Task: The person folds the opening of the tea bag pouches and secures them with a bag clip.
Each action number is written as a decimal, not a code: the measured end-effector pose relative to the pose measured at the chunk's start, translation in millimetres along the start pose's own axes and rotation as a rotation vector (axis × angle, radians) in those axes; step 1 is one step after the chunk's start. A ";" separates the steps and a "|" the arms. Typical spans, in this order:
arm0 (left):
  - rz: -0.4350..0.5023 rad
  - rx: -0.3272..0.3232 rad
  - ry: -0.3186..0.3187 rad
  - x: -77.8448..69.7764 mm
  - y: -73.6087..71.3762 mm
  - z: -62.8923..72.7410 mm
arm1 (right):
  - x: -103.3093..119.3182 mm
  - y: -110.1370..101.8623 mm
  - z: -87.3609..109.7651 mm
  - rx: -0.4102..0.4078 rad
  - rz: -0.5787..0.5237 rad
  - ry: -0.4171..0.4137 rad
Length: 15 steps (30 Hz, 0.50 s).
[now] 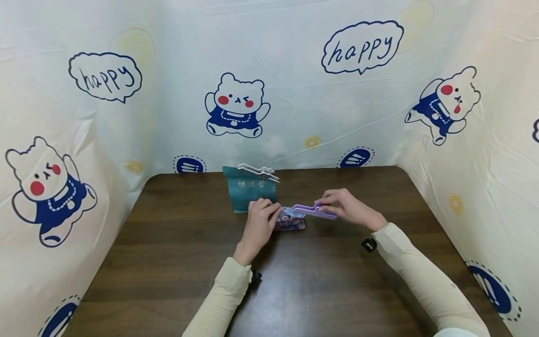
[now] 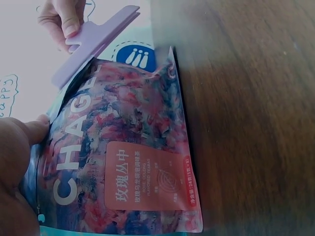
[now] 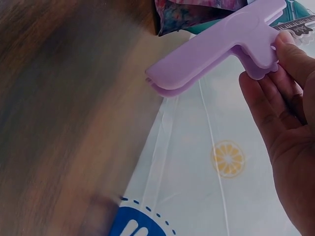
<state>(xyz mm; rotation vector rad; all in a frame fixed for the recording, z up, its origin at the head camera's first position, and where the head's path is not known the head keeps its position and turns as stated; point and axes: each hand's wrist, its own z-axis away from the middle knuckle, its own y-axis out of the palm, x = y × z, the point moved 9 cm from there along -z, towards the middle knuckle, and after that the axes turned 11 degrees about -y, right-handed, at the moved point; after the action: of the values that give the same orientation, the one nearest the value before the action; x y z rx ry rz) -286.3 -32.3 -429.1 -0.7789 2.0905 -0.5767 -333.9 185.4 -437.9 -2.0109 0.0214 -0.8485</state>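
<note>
A tea pouch (image 2: 147, 108) with a pink and blue floral print and a salmon label stands on the table, its lettering reading "CHAGE". My left hand (image 1: 260, 221) pinches its top edge between thumb and fingers. In my right hand (image 1: 348, 207), thumb and fingers grip the tab handles of a long purple bag clip (image 3: 211, 54). The clip's far end reaches the pouch's top corner and overlaps it in the left wrist view. Part of the pouch is hidden behind the left hand in the head view.
Just behind the left hand stands a teal pouch (image 1: 248, 194) with gold characters, its top held by a white and black clip (image 1: 258, 172). The dark wooden table (image 1: 177, 262) is bordered by a pale printed curtain (image 1: 290, 84) at the back and sides.
</note>
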 end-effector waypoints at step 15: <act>-0.038 -0.004 0.012 -3.9 0.3 -1.0 | 4.4 9.7 -6.6 -0.016 -0.011 -0.004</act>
<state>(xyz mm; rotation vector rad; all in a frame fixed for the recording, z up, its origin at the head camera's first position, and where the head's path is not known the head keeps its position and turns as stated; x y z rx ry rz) -285.3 -29.2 -426.6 -0.8205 2.0927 -0.5991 -331.3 173.4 -440.6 -2.0291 0.0148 -0.8531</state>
